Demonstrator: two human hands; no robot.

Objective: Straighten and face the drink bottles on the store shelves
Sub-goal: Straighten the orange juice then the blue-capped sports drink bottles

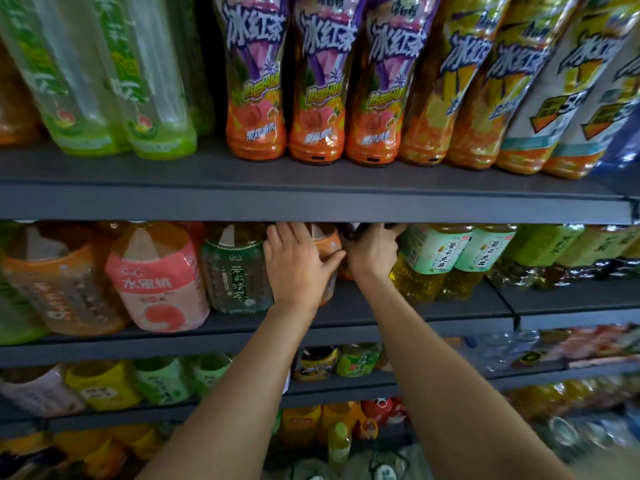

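The single head view looks forward and slightly down, close to the store shelving, square onto the grey shelf edge point(311, 206) that runs across its upper middle. Above that edge only bottle bases and labels show; below it, three lower shelf levels recede downward. Wide-angle bending tilts the bottles outward.

A shop: tiered shelves point(311, 202) packed with drink bottles point(256, 98).
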